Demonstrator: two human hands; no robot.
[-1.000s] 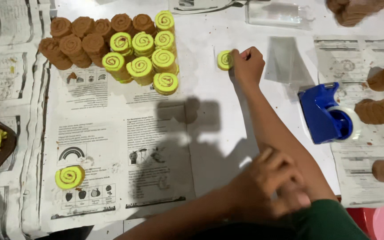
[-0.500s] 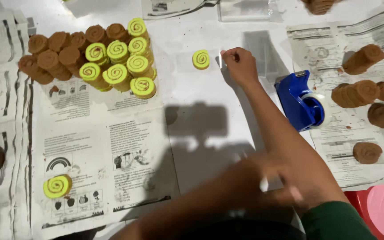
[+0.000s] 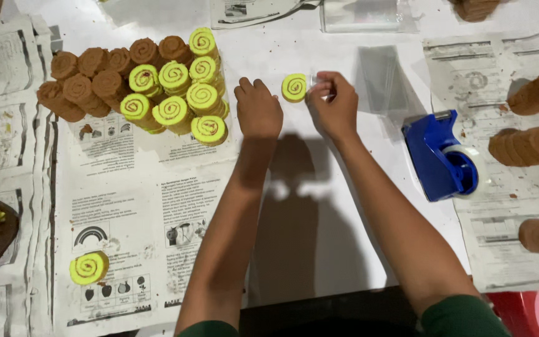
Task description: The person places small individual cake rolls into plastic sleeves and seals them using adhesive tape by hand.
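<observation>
Near the far edge of the table (image 3: 319,237), at its middle, a single yellow-green spiral roll (image 3: 294,87) lies flat between the two hands. The left hand (image 3: 258,109) rests palm down just beside the roll on its left, fingers loosely together and holding nothing; whether it touches the roll cannot be told. The right hand (image 3: 333,107) sits just right of the roll, with thumb and forefinger pinched on a small clear piece, apparently tape or film (image 3: 315,81), at the roll's right side.

Toward the far left corner, a stack of yellow-green spiral rolls (image 3: 182,93) stands on newspaper (image 3: 151,206), touching a cluster of brown rolls (image 3: 88,78) on its left. One more yellow-green roll (image 3: 89,268) lies alone near the near left corner. A blue tape dispenser (image 3: 439,156) stands to the right of the right forearm, well apart from the hands. A clear plastic sleeve (image 3: 378,75) lies flat beyond the dispenser. More brown rolls (image 3: 534,118) lie on newspaper along the right edge.
</observation>
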